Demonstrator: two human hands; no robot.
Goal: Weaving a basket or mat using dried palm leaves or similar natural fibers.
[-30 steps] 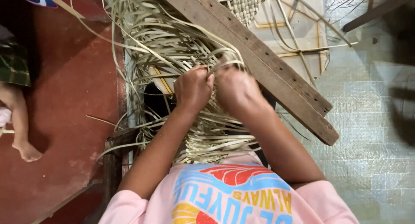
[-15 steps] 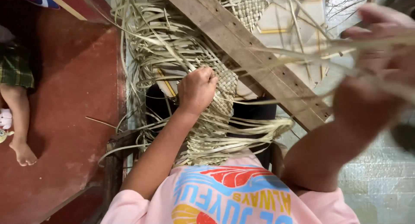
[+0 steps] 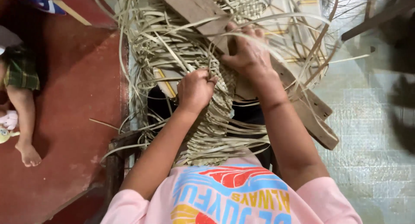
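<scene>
Biggest thing in view is the red floor (image 3: 73, 116) on my left and the pale woven floor mat (image 3: 367, 133) on my right, with my work sitting between them. Next down is the wooden plank (image 3: 194, 8) running diagonally across the piece; it lies right on top of the weave, I reckon to keep the flat part pinned so it doesn't curl up while I work.

Then the woven mat piece (image 3: 216, 120) itself, draped from under the plank down over my lap, so the finished section hangs toward me and the loose end stays up where I can reach it. The loose palm strips (image 3: 173, 42) fan out in all directions around the working edge, unwoven.

My right hand (image 3: 248, 55) is up by the plank, fingers curled over a few long strips that arc out to the right, holding them out of the way. My left hand (image 3: 195, 89) is closed in a loose fist, pinching strips right at the edge of the weave, just beside the right one but not touching it.

Off to the far left there's a small person's bare leg (image 3: 26, 124) on the red floor, well apart from my stuff.
</scene>
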